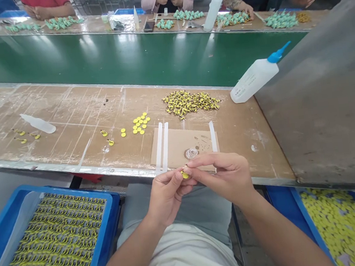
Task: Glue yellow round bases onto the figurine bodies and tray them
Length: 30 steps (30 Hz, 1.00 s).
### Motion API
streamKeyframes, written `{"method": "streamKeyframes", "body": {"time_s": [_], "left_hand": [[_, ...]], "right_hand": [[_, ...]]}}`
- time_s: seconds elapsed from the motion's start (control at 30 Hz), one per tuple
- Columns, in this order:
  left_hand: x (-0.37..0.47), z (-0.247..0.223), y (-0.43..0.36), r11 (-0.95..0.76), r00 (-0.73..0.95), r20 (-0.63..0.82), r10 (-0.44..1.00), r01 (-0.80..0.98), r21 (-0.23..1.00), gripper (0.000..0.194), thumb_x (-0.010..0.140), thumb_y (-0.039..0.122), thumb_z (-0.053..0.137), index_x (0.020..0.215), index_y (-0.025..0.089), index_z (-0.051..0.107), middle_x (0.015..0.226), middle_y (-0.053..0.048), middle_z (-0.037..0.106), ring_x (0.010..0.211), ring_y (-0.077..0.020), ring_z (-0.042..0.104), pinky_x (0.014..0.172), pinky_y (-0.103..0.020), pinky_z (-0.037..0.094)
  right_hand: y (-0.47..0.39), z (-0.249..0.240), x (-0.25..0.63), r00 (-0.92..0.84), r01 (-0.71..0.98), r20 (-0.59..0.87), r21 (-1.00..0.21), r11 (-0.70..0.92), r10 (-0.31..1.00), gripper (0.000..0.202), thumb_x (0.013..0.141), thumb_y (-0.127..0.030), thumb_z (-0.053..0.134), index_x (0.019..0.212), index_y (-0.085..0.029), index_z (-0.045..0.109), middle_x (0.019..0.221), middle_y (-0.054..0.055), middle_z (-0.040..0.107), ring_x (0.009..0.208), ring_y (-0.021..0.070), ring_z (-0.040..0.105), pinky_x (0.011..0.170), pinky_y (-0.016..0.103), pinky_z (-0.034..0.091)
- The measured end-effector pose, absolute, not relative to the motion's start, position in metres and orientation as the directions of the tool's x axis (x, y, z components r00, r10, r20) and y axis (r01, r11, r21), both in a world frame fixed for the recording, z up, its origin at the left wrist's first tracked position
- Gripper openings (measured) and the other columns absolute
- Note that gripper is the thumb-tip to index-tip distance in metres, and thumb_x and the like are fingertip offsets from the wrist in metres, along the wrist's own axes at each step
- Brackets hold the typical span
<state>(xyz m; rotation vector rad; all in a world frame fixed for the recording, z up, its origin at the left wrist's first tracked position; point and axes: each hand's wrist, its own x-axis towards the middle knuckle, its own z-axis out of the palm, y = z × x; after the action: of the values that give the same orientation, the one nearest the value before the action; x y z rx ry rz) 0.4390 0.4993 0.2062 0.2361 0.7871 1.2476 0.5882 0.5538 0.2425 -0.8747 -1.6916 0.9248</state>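
Observation:
Just in front of the table's edge, my left hand [169, 191] pinches a small yellow piece [185, 175] between thumb and fingers. My right hand [225, 172] meets it there, its thumb and index finger closed at the same piece; whether they hold a separate small part is hidden. Beyond my hands lies a cardboard sheet [178, 143] with white tape strips and a small clear coil or dish [192, 153] on it. Behind the sheet is a pile of yellow-and-black pieces [190, 102]. Several yellow discs [140, 123] lie to its left.
A white bottle with blue tip [255, 79] leans by the metal panel [320, 91]. A smaller bottle [38, 123] lies left. Blue trays [109, 205] flank my lap. Across the green belt [108, 57], other people handle pieces.

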Motion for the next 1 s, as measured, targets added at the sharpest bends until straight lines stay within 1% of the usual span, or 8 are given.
{"method": "streamKeyframes", "body": {"time_s": [0.2, 0.4, 0.53, 0.6, 0.67, 0.8, 0.9, 1.0], "left_hand": [[0.437, 0.207, 0.5, 0.338, 0.109, -0.404, 0.908, -0.76, 0.555, 0.024, 0.077, 0.034, 0.087, 0.089, 0.014, 0.081, 0.075, -0.006, 0.079, 0.071, -0.0129, 0.077, 0.061, -0.011, 0.059], [0.437, 0.206, 0.499, 0.325, 0.09, -0.403, 0.911, -0.759, 0.564, 0.024, 0.076, 0.034, 0.088, 0.09, 0.015, 0.081, 0.079, -0.006, 0.081, 0.074, -0.0144, 0.078, 0.062, -0.011, 0.06], [0.437, 0.207, 0.499, 0.315, 0.065, -0.424, 0.903, -0.771, 0.553, 0.025, 0.075, 0.031, 0.088, 0.094, 0.016, 0.081, 0.082, -0.007, 0.081, 0.077, -0.0153, 0.079, 0.062, -0.011, 0.059], [0.437, 0.208, 0.499, 0.321, 0.057, -0.443, 0.895, -0.772, 0.549, 0.026, 0.075, 0.029, 0.088, 0.096, 0.015, 0.081, 0.084, -0.008, 0.081, 0.078, -0.0159, 0.079, 0.062, -0.012, 0.059], [0.436, 0.21, 0.499, 0.336, 0.063, -0.454, 0.889, -0.762, 0.554, 0.026, 0.077, 0.027, 0.087, 0.098, 0.014, 0.081, 0.088, -0.009, 0.082, 0.08, -0.016, 0.079, 0.063, -0.012, 0.06], [0.434, 0.213, 0.498, 0.355, 0.079, -0.455, 0.887, -0.747, 0.562, 0.026, 0.08, 0.025, 0.084, 0.103, 0.013, 0.081, 0.094, -0.01, 0.082, 0.084, -0.0159, 0.078, 0.069, -0.014, 0.061], [0.434, 0.213, 0.498, 0.354, 0.072, -0.459, 0.886, -0.743, 0.568, 0.027, 0.078, 0.024, 0.085, 0.103, 0.013, 0.081, 0.092, -0.009, 0.082, 0.079, -0.0133, 0.077, 0.07, -0.015, 0.062], [0.437, 0.212, 0.499, 0.335, 0.02, -0.461, 0.887, -0.716, 0.613, 0.029, 0.074, 0.024, 0.088, 0.101, 0.013, 0.081, 0.092, -0.009, 0.081, 0.076, -0.0126, 0.076, 0.07, -0.016, 0.062]], "right_hand": [[0.558, 0.243, 0.589, -0.312, 0.1, 0.472, -0.847, 0.522, 0.825, 0.014, 0.085, -0.012, 0.081, 0.091, -0.024, 0.081, 0.088, 0.001, 0.077, 0.075, 0.0194, 0.075, 0.071, 0.027, 0.064], [0.56, 0.244, 0.59, -0.331, 0.103, 0.49, -0.83, 0.548, 0.806, 0.012, 0.086, -0.012, 0.08, 0.09, -0.023, 0.08, 0.087, 0.001, 0.077, 0.074, 0.0193, 0.074, 0.073, 0.028, 0.064], [0.56, 0.244, 0.588, -0.303, 0.152, 0.485, -0.825, 0.544, 0.82, 0.009, 0.085, -0.015, 0.081, 0.089, -0.023, 0.078, 0.087, 0.002, 0.077, 0.074, 0.02, 0.074, 0.071, 0.029, 0.064], [0.56, 0.244, 0.587, -0.306, 0.181, 0.501, -0.804, 0.566, 0.809, 0.006, 0.086, -0.018, 0.081, 0.089, -0.023, 0.078, 0.086, 0.003, 0.077, 0.074, 0.0211, 0.075, 0.072, 0.03, 0.065], [0.562, 0.244, 0.588, -0.341, 0.178, 0.535, -0.771, 0.612, 0.773, 0.005, 0.088, -0.017, 0.079, 0.089, -0.022, 0.077, 0.086, 0.003, 0.076, 0.075, 0.0211, 0.075, 0.075, 0.031, 0.065], [0.567, 0.242, 0.59, -0.438, 0.114, 0.593, -0.709, 0.696, 0.676, 0.013, 0.092, -0.011, 0.073, 0.094, -0.023, 0.076, 0.088, 0.003, 0.076, 0.078, 0.02, 0.074, 0.085, 0.034, 0.063], [0.571, 0.24, 0.593, -0.481, 0.083, 0.629, -0.66, 0.746, 0.61, 0.017, 0.092, -0.01, 0.074, 0.1, -0.024, 0.075, 0.091, 0.003, 0.076, 0.083, 0.02, 0.074, 0.089, 0.037, 0.063], [0.573, 0.24, 0.597, -0.544, 0.073, 0.631, -0.62, 0.781, 0.553, 0.016, 0.094, -0.013, 0.073, 0.103, -0.025, 0.075, 0.094, 0.003, 0.076, 0.086, 0.0205, 0.075, 0.09, 0.039, 0.063]]}}
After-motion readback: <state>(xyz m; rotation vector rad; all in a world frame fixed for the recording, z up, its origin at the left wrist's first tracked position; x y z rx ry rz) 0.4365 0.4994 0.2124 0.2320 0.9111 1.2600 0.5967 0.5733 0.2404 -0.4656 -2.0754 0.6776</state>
